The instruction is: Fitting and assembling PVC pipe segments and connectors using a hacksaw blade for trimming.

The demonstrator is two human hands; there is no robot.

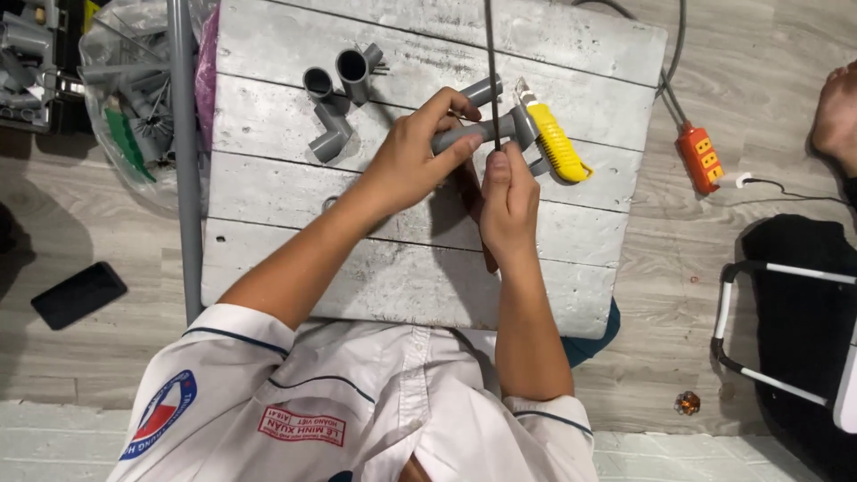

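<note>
My left hand (pixel 412 161) is closed around a grey plastic pipe fitting (pixel 482 129), held just above the middle of the whitewashed wooden board (pixel 393 277), fingers curled over its top. My right hand (pixel 507 203) pinches a thin dark rod (pixel 490 71) that runs straight up to the top edge of the frame; its lower end meets the fitting, though I cannot tell whether it goes inside. Just right of the fitting lies a yellow utility knife (pixel 558 143), touching or nearly so. Two more grey elbow fittings (pixel 337 103) stand at the board's upper left. An orange power strip (pixel 701 159) lies on the floor, right.
</note>
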